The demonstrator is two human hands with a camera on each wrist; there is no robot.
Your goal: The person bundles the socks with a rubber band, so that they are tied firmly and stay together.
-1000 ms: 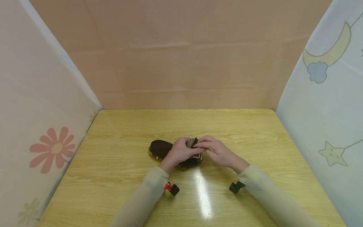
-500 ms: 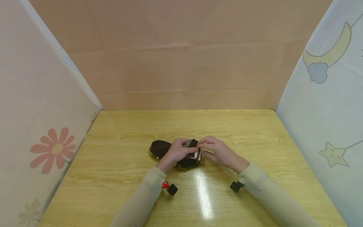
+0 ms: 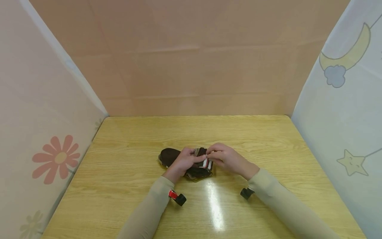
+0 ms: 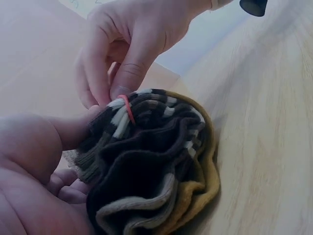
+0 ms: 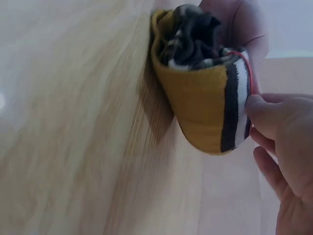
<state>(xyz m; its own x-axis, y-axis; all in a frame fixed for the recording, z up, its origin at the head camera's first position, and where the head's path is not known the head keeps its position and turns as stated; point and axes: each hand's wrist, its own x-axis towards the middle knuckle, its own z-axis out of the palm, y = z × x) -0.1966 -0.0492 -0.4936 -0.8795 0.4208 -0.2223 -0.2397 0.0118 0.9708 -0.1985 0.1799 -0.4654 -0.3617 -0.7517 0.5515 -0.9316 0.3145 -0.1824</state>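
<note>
A bundle of socks [image 3: 169, 156], brown with striped cuffs, lies on the wooden table. Its folded layers [image 4: 142, 152] show black, grey and mustard yellow in the left wrist view. My left hand [image 3: 182, 162] grips the bundle around its middle, thumb on top. A thin red rubber band [image 4: 128, 108] crosses the striped cuffs. With thumb and fingertips my right hand [image 3: 229, 158] pinches the band at the bundle's right edge. In the right wrist view, the mustard sock [image 5: 200, 103] is outermost, with the band along its white stripe. The sock undersides are hidden.
The wooden table [image 3: 125, 205] extends around the bundle on all sides. A plain tan backdrop [image 3: 194, 73] stands behind it, with printed cloth panels [image 3: 328, 109] at both sides. Small black cameras [image 3: 180, 199] are strapped to both wrists.
The right fingers have shifted slightly along the bundle's right edge. White and red stripes at the cuffs show more now, and the left thumb has drawn back a little to the left.
</note>
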